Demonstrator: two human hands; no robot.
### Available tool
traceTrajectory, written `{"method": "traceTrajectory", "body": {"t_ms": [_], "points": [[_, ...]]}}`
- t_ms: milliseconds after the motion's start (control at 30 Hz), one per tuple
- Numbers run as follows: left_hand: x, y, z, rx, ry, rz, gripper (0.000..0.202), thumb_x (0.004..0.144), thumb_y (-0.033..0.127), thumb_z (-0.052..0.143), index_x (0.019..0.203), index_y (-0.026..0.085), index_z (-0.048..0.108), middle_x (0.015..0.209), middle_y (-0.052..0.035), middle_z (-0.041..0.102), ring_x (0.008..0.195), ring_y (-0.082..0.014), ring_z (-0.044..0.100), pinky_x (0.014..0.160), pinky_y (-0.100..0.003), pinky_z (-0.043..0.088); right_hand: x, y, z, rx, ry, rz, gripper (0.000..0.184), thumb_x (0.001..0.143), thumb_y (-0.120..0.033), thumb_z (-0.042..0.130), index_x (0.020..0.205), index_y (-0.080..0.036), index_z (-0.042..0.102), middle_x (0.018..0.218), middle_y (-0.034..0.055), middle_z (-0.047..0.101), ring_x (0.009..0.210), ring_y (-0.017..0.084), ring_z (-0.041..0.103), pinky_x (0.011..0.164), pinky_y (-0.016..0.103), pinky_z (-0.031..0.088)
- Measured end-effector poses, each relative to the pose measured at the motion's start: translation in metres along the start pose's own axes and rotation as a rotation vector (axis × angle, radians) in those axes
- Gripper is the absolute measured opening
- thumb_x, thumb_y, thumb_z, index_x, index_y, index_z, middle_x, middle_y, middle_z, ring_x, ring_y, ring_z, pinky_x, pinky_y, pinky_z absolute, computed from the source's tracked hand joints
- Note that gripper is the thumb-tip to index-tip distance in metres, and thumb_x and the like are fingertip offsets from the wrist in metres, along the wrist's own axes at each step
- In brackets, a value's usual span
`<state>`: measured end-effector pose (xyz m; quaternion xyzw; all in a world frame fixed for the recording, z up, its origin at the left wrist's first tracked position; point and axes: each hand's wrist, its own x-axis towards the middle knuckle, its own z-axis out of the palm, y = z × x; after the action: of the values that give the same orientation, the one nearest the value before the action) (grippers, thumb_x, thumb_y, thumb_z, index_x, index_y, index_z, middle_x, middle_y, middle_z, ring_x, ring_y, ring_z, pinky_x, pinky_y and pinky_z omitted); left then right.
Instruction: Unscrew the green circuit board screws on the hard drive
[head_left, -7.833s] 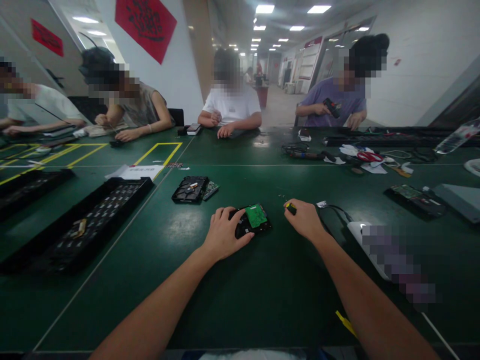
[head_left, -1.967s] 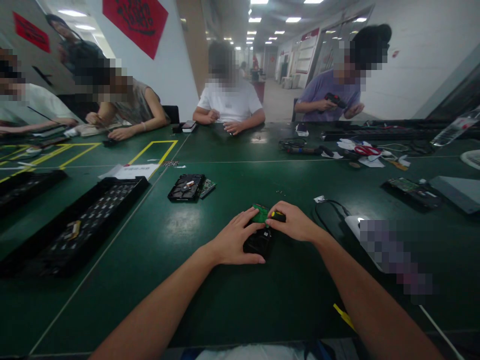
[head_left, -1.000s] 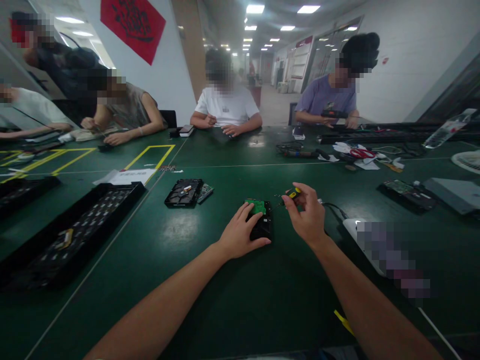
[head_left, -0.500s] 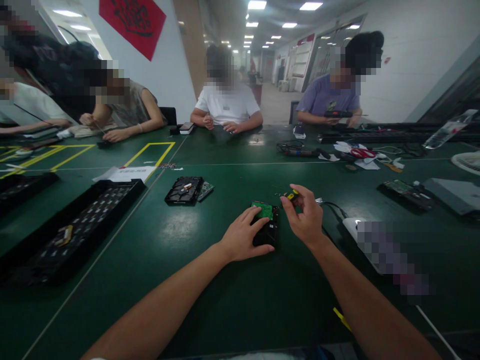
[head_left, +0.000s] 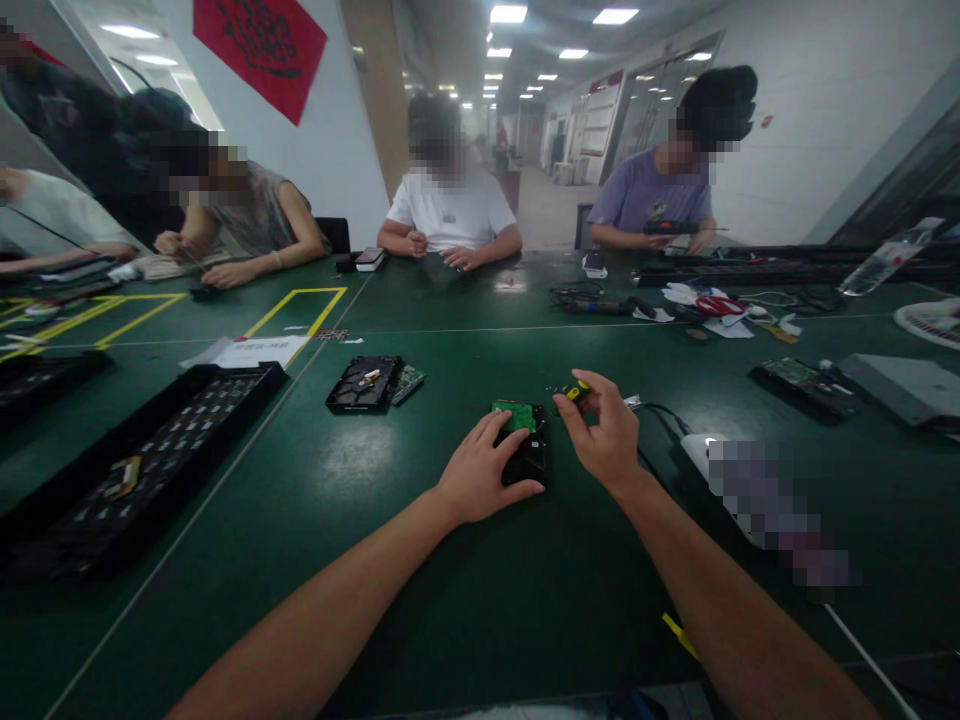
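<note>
A black hard drive with a green circuit board lies on the green table. Spread over its left side, my left hand holds it against the table, thumb along the near edge and fingers on the board. Just right of the drive, my right hand pinches a short yellow-and-black screwdriver; its tip is too small to make out. Several tiny screws lie close by, beyond the drive.
Left of my hands sit another opened drive and a loose circuit board. A long black tray stands further left. To the right are a white power strip with a cable and another drive. Several people work across the table.
The whole view has shifted slightly. Both hands keep their places at the drive, and the screwdriver stays pinched in my right hand.
</note>
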<state>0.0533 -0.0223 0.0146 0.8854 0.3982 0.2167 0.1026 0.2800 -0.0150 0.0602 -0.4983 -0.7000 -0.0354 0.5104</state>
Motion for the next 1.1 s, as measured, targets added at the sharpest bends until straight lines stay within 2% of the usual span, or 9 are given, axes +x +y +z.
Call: {"method": "traceTrajectory", "body": {"t_ms": [433, 1100], "points": [[0.0000, -0.0016, 0.0017, -0.005, -0.003, 0.005, 0.089, 0.084, 0.081, 0.058, 0.152, 0.024, 0.048, 0.163, -0.0161, 0.035, 0.153, -0.0411, 0.030, 0.124, -0.061, 0.033, -0.0010, 0.0002, 0.0021, 0.017, -0.027, 0.032, 0.038, 0.099, -0.045, 0.064, 0.132, -0.027, 0.058, 0.110, 0.0080, 0.071, 0.081, 0.022, 0.070, 0.082, 0.041, 0.061], [-0.0001, -0.0019, 0.0033, 0.028, 0.015, 0.021, 0.088, 0.086, 0.081, 0.057, 0.152, 0.023, 0.048, 0.162, -0.0167, 0.036, 0.152, -0.0406, 0.031, 0.123, -0.060, 0.035, 0.0006, 0.0017, -0.0007, 0.145, -0.075, -0.128, 0.037, 0.099, -0.027, 0.063, 0.136, -0.028, 0.056, 0.112, 0.0071, 0.074, 0.090, 0.022, 0.071, 0.079, 0.039, 0.060]]}}
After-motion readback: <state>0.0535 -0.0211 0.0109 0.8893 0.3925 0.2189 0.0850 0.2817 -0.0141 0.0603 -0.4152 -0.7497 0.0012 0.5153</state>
